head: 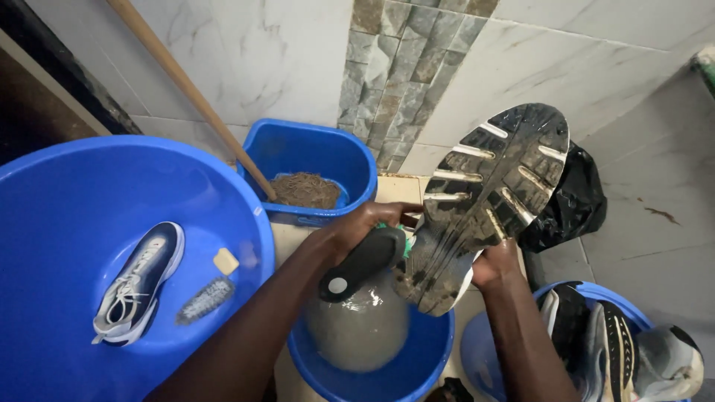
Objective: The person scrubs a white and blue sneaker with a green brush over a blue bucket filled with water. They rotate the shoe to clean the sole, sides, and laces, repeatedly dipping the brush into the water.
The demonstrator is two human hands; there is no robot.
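My left hand [365,223] grips a scrub brush with a black handle [363,262], its green bristle end pressed against a shoe's sole. My right hand [495,262] holds that shoe [484,201] from below, sole turned up toward me, dark and wet with pale tread bars. Both are above a small blue bowl [417,365] of murky grey water.
A large blue basin [59,216] at left holds a grey-white sneaker [138,283], a brush and a soap piece. A blue mop bucket [313,152] with a wooden handle [194,97] stands behind. A blue basin [484,350] of shoes at lower right; a black bag [570,201] by the wall.
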